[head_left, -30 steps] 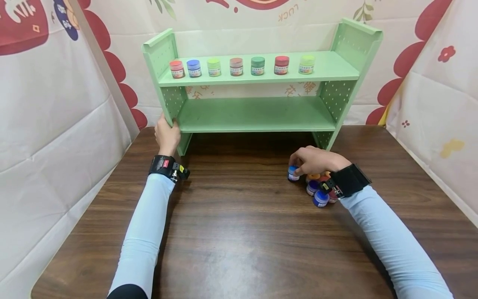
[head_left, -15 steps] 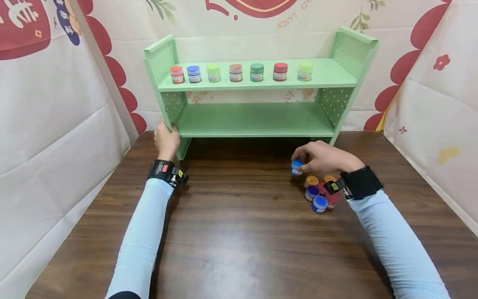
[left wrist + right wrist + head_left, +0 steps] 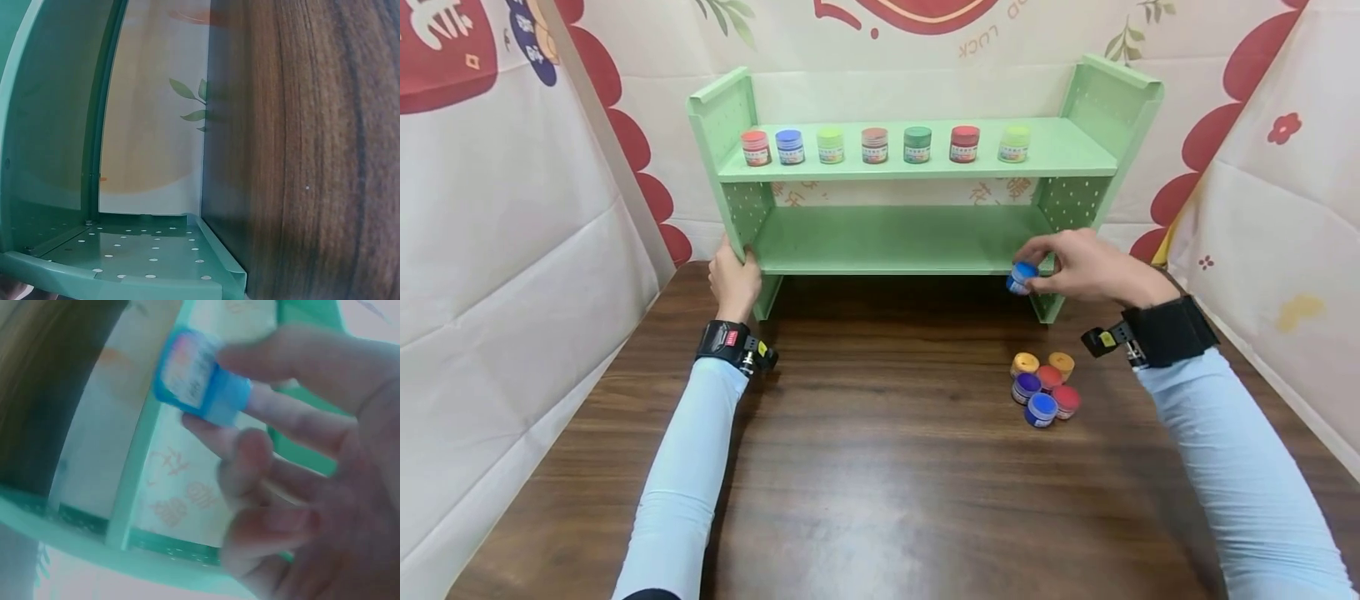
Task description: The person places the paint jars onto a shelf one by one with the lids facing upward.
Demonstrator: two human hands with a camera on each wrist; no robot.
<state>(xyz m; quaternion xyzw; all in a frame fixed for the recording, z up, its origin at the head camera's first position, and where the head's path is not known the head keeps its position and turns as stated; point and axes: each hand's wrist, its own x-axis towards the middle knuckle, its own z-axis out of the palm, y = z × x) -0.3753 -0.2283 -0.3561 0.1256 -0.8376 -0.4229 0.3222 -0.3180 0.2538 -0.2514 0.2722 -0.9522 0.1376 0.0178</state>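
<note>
My right hand (image 3: 1078, 265) pinches a small blue paint jar (image 3: 1022, 277) between thumb and fingers, in front of the right end of the lower shelf board. In the right wrist view the jar (image 3: 190, 370) is tilted, its printed label facing the camera. At the left, my left hand (image 3: 734, 279) grips the side panel of the green shelf (image 3: 917, 237); some of its fingers are hidden behind the panel. The left wrist view shows the perforated side panel (image 3: 144, 256) and only a sliver of fingers. A row of several paint jars in mixed colours, including a dark green jar (image 3: 917, 145), lines the upper board.
On the brown wooden table (image 3: 865, 433), several jars cluster at the right: two orange, two red, a dark blue jar (image 3: 1026, 388) and a bright blue jar (image 3: 1041, 410). Printed fabric (image 3: 895, 92) hangs behind the shelf and along both sides.
My right hand has lifted the blue jar from the table beside the cluster, up and to the right toward the lower shelf board. The left hand stays on the side panel.
</note>
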